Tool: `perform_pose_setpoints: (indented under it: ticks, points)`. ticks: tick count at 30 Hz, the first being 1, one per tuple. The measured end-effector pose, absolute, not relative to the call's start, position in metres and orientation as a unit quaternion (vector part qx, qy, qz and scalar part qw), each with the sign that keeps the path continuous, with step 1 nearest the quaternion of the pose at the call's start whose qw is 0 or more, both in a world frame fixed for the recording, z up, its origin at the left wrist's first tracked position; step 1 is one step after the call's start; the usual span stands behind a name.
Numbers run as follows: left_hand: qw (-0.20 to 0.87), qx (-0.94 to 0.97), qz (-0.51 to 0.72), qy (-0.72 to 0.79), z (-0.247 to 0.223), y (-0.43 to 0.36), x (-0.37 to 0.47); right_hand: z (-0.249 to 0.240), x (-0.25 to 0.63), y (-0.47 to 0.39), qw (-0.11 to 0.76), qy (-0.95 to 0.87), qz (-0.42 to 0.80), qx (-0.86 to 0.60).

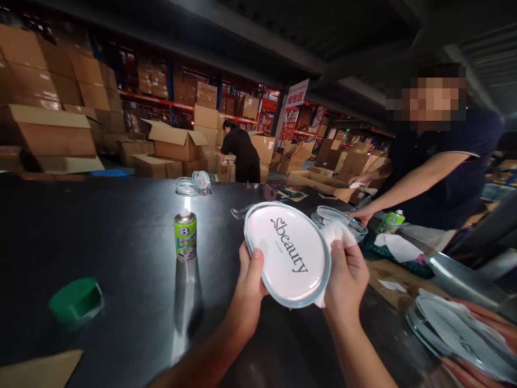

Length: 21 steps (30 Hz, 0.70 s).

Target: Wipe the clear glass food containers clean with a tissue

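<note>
Tilted toward me above the dark table, a round white disc with a clear rim [288, 288] carries the black lettering "Sbeauty". My left hand [251, 277] grips its left edge, thumb on the front and fingers behind. In my right hand [346, 277] is a white tissue [340, 231], pinched and pressed around the disc's right rim; part of the tissue hangs below the edge. A green spray can [186, 237] stands upright to the left, and a green round cap [76, 299] lies nearer on that side.
Clear round pieces [186, 186] lie behind the can, and more clear round lids [332, 214] lie beyond my right hand. A co-worker [438, 156] leans in at right, near another spray can [391, 221]. Someone else's hands hold a similar disc [456, 328]. Cartons [175, 143] fill the background.
</note>
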<state>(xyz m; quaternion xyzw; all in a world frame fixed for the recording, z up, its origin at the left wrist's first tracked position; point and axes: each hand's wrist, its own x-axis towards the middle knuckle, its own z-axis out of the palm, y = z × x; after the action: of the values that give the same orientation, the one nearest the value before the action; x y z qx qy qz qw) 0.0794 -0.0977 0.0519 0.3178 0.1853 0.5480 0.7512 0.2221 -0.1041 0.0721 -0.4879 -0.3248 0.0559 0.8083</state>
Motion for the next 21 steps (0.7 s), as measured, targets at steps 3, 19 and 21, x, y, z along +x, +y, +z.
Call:
perform_pose_setpoints:
  ticks: [3,19,21]
  points:
    - [0.738,0.319,0.566,0.183,0.049,-0.099,0.083,0.069,0.219,-0.105,0.81,-0.32,0.026,-0.491]
    - [0.677,0.39,0.58,0.23,0.051,-0.084,0.069,0.029,0.215,-0.123,0.802,-0.238,0.078,-0.542]
    - [0.669,0.387,0.588,0.238,0.052,-0.085,0.067,0.027,0.214,-0.124,0.804,-0.237,0.09,-0.538]
